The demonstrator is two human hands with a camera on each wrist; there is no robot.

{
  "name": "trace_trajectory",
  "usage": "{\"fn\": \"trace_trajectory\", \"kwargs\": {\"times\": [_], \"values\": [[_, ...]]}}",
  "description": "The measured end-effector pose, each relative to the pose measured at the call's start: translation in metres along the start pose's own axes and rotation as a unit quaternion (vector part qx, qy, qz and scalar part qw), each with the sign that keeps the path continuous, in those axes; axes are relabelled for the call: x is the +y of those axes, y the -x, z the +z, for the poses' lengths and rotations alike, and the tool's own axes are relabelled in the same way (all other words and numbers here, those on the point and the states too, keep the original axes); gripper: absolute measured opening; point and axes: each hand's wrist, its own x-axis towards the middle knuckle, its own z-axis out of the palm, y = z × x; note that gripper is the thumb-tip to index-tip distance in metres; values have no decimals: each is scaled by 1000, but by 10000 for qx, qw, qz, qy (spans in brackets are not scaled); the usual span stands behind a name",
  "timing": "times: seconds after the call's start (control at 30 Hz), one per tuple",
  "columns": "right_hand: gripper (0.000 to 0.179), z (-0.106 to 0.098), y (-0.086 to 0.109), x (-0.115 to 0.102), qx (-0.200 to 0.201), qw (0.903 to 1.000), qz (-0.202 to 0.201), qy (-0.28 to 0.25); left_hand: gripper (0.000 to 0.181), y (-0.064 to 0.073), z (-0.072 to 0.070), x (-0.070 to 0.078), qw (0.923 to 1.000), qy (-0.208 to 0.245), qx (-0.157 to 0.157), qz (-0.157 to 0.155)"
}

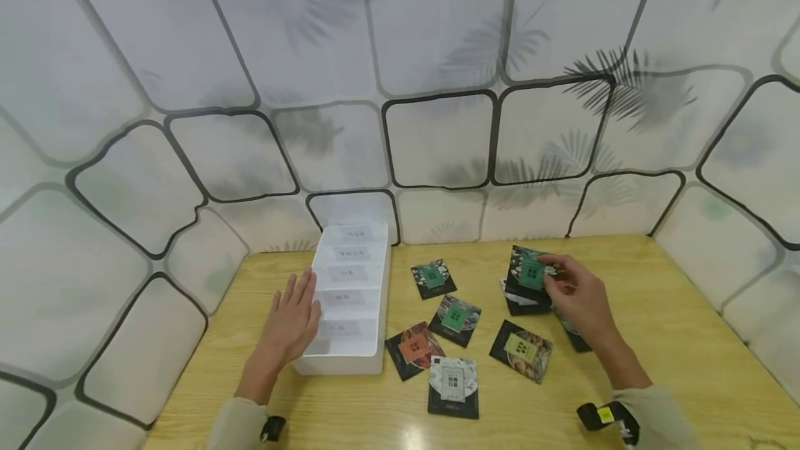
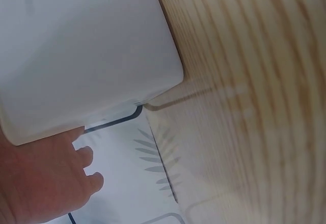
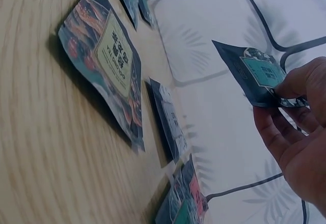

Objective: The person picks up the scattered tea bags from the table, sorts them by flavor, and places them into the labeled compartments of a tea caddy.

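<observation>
My right hand [image 1: 581, 301] pinches a dark tea sachet with a green label [image 1: 526, 271] by its edge, thumb on the printed face. In the right wrist view this sachet [image 3: 252, 71] is held up off the table. Below it lie a sachet with a pale print [image 1: 525, 307] and another sachet [image 1: 576, 340], partly hidden by the hand. My left hand [image 1: 289, 317] rests with straight fingers along the left side of a long white divided box [image 1: 340, 365]. The left wrist view shows the fingers [image 2: 56, 168] beside the box wall [image 2: 97, 56].
Between box and right hand lie two green-labelled sachets [image 1: 434, 278], a red-labelled one [image 1: 414, 349], a white-labelled one [image 1: 453, 387] and a yellow-labelled oolong tea sachet [image 1: 521, 351]. The box compartments carry paper labels [image 1: 346, 273]. A patterned curtain [image 1: 437, 137] encloses the wooden table [image 1: 350, 415].
</observation>
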Motion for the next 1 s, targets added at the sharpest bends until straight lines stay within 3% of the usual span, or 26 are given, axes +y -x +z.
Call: {"fn": "trace_trajectory", "kwargs": {"times": [1.0], "values": [[31, 58, -32, -20, -406, 9987, -264, -172, 56, -1, 2, 0, 10000, -21, 10, -69]]}}
